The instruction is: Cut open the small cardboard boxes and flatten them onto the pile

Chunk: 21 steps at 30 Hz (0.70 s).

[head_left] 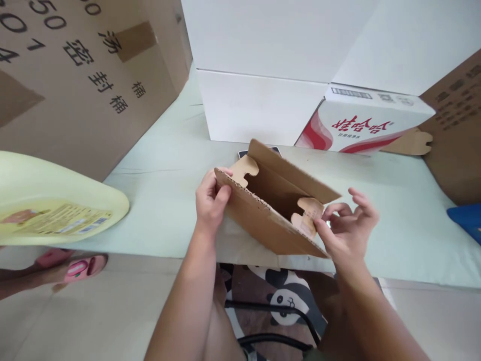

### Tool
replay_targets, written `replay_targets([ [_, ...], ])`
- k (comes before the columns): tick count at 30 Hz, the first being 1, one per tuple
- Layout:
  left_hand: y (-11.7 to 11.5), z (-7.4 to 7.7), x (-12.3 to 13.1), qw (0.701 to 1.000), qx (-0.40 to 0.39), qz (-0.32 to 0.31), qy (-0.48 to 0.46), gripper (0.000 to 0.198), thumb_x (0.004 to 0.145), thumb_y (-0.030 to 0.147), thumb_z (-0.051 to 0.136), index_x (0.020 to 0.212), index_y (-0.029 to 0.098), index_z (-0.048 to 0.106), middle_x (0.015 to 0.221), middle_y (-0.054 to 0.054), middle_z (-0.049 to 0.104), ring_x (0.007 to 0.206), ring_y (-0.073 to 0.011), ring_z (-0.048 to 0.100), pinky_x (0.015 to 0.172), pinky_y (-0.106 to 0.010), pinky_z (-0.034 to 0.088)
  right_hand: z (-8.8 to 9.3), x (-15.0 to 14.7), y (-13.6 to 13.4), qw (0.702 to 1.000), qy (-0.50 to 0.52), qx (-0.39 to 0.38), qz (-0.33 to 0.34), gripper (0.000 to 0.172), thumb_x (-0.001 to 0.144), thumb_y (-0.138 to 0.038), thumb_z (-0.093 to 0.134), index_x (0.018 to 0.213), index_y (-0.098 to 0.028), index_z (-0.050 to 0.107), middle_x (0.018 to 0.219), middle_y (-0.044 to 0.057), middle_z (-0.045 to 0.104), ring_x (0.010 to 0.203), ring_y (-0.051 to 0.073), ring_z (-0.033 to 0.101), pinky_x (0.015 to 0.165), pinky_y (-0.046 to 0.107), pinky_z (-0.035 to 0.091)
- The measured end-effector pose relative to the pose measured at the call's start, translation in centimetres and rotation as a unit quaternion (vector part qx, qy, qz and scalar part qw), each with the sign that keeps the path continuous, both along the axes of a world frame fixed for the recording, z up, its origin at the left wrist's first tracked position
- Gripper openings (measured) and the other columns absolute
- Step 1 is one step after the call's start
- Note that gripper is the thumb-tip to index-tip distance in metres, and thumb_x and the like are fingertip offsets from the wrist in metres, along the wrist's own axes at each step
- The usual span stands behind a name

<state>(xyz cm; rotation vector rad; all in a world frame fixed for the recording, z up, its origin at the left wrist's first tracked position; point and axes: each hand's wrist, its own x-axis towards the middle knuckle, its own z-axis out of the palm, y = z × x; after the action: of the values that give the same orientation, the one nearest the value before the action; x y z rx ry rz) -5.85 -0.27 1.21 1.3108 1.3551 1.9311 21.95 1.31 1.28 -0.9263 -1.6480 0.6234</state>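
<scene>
A small brown cardboard box (263,225) stands tilted near the table's front edge, its top open toward me and its dark inside showing. My left hand (211,200) grips the box's left upper corner, thumb on the near wall and fingers behind the edge. A notched end flap (245,169) sticks up beside those fingers. At the other end, my right hand (347,223) pinches the right notched flap (308,215) between thumb and index finger, with the other fingers spread. Part of a dark flat object with a pale rim (276,150) shows behind the box.
Large printed cartons (86,90) stand at the left, with a yellow bottle (63,200) before them. White boxes (259,108) and a red-and-white carton (361,123) line the back of the covered table (161,200). A blue object (466,220) lies at right. Another person's slippered foot (84,268) is lower left.
</scene>
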Motion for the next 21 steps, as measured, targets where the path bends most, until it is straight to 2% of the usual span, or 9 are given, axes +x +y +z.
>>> replay_targets([
  [1, 0.0, 0.1, 0.2, 1.0, -0.011, 0.014, 0.005, 0.034, 0.085, 0.056, 0.066, 0.086, 0.022, 0.07, 0.091, -0.006, 0.067, 0.088, -0.0232, 0.062, 0.084, -0.036, 0.049, -0.2, 0.0, 0.1, 1.0, 0.0, 0.003, -0.015, 0.069, 0.083, -0.025, 0.075, 0.139, -0.046, 0.041, 0.155, 0.005, 0.039, 0.085, 0.014, 0.064, 0.07, 0.032, 0.056],
  [3, 0.0, 0.2, 0.4, 0.999, -0.023, 0.045, 0.009, 0.031, 0.082, 0.052, 0.071, 0.093, 0.023, 0.068, 0.088, -0.004, 0.065, 0.081, -0.0205, 0.06, 0.079, -0.034, 0.049, -0.3, 0.2, 0.1, 1.0, -0.028, -0.012, 0.0, 0.058, 0.088, -0.031, 0.07, 0.14, -0.039, 0.047, 0.143, 0.008, 0.053, 0.109, 0.022, 0.064, 0.087, 0.041, 0.057],
  [6, 0.0, 0.4, 0.4, 0.996, -0.022, 0.069, 0.05, 0.04, 0.077, 0.04, 0.076, 0.114, 0.026, 0.068, 0.1, -0.005, 0.064, 0.092, -0.0222, 0.06, 0.088, -0.037, 0.05, -0.3, 0.8, -0.1, 0.988, -0.101, -0.031, 0.114, 0.029, 0.096, -0.038, 0.057, 0.122, -0.03, 0.066, 0.127, 0.011, 0.067, 0.12, 0.029, 0.063, 0.102, 0.05, 0.052],
  [9, -0.2, 0.7, -0.2, 0.99, -0.04, 0.037, 0.127, 0.032, 0.078, 0.032, 0.07, 0.109, 0.028, 0.076, 0.12, -0.008, 0.06, 0.115, -0.0281, 0.057, 0.104, -0.046, 0.045, -0.6, 1.2, -0.4, 0.976, -0.096, -0.045, 0.192, 0.034, 0.096, -0.049, 0.052, 0.114, -0.03, 0.073, 0.131, 0.012, 0.065, 0.126, 0.034, 0.061, 0.104, 0.054, 0.051],
  [12, -0.4, 0.8, -1.2, 0.985, -0.068, 0.006, 0.159, 0.021, 0.081, 0.027, 0.064, 0.093, 0.029, 0.082, 0.132, -0.008, 0.058, 0.129, -0.0321, 0.052, 0.112, -0.05, 0.04, -1.8, 1.0, -0.3, 0.986, -0.03, -0.084, 0.139, 0.04, 0.095, -0.054, 0.049, 0.121, -0.03, 0.068, 0.139, 0.012, 0.059, 0.13, 0.033, 0.058, 0.103, 0.053, 0.051],
  [14, -0.5, 0.6, -2.2, 0.988, -0.081, 0.019, 0.127, 0.022, 0.08, 0.026, 0.064, 0.09, 0.029, 0.082, 0.132, -0.007, 0.06, 0.129, -0.0325, 0.052, 0.112, -0.051, 0.04, -2.7, 0.8, 0.1, 0.992, 0.007, -0.114, 0.062, 0.038, 0.096, -0.051, 0.05, 0.125, -0.03, 0.061, 0.136, 0.012, 0.06, 0.122, 0.03, 0.062, 0.098, 0.049, 0.054],
  [16, -0.5, 0.1, -3.3, 0.993, -0.087, 0.063, 0.056, 0.021, 0.078, 0.027, 0.064, 0.087, 0.028, 0.083, 0.128, -0.007, 0.064, 0.127, -0.0317, 0.054, 0.112, -0.049, 0.042, -3.2, 0.6, 0.5, 0.986, 0.004, -0.167, 0.027, 0.033, 0.098, -0.049, 0.049, 0.121, -0.028, 0.061, 0.121, 0.011, 0.068, 0.109, 0.026, 0.068, 0.09, 0.044, 0.057],
  [18, -0.4, -0.5, -4.4, 0.989, -0.085, 0.115, -0.024, 0.02, 0.076, 0.027, 0.064, 0.086, 0.027, 0.082, 0.124, -0.007, 0.067, 0.127, -0.0306, 0.055, 0.113, -0.046, 0.041, -3.3, 0.4, 0.6, 0.972, -0.033, -0.222, 0.067, 0.036, 0.099, -0.052, 0.046, 0.117, -0.026, 0.064, 0.11, 0.01, 0.073, 0.103, 0.025, 0.07, 0.088, 0.044, 0.058],
  [21, -0.2, -1.3, -5.0, 0.98, -0.097, 0.139, -0.106, 0.022, 0.078, 0.033, 0.065, 0.09, 0.025, 0.081, 0.13, -0.008, 0.067, 0.128, -0.031, 0.056, 0.104, -0.042, 0.049, -2.5, 0.1, 0.1, 0.954, -0.1, -0.222, 0.174, 0.052, 0.098, -0.062, 0.045, 0.132, -0.027, 0.063, 0.134, 0.013, 0.068, 0.123, 0.03, 0.065, 0.104, 0.051, 0.053],
])
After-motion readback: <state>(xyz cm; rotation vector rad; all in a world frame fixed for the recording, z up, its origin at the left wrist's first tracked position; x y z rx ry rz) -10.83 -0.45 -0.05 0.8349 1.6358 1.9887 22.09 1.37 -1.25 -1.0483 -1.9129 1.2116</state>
